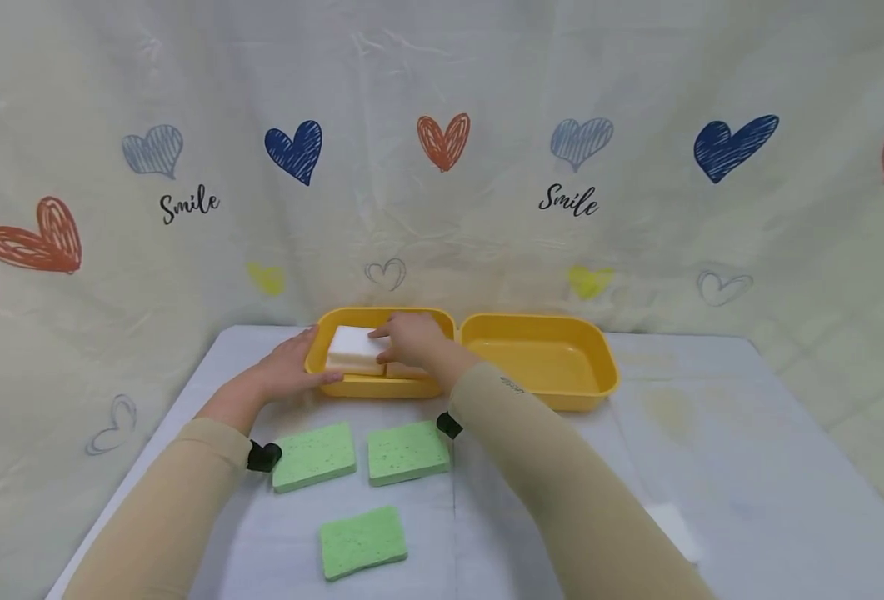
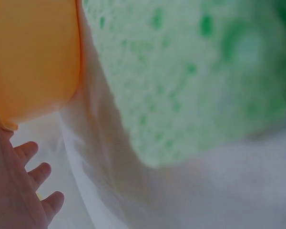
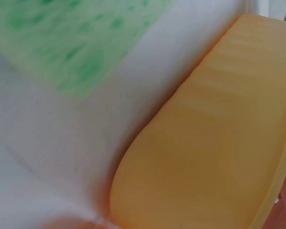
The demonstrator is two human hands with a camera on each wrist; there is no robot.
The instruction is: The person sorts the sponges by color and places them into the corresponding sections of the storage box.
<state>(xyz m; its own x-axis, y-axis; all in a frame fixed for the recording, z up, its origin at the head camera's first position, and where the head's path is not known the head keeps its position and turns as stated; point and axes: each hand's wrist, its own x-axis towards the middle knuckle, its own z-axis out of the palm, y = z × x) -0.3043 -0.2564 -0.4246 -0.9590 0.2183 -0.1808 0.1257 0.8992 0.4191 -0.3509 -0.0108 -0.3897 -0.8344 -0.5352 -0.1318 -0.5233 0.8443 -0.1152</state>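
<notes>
My left hand (image 1: pixel 284 367) rests against the left end of the left yellow tray (image 1: pixel 382 390), its thumb by the front rim. In the left wrist view, several fingers of that hand (image 2: pixel 19 186) stretch past the tray's wall (image 2: pixel 35 62). Inside this tray lies a white block (image 1: pixel 355 343). Reaching in from the right, my right hand (image 1: pixel 415 337) touches the block's right edge with its fingertips. A second pale block (image 1: pixel 406 372) sits partly under that hand; whether the fingers pinch it is hidden. The right wrist view shows only the tray wall (image 3: pixel 205 129) clearly, not the grip.
A second yellow tray (image 1: pixel 539 350) stands right of the first. In front lie three green sponges, one on the left (image 1: pixel 314 457), one on the right (image 1: pixel 407 452) and one nearer (image 1: pixel 362 542). A blurred white piece (image 1: pixel 672 530) is beyond my right forearm. A patterned curtain (image 1: pixel 442 225) hangs behind.
</notes>
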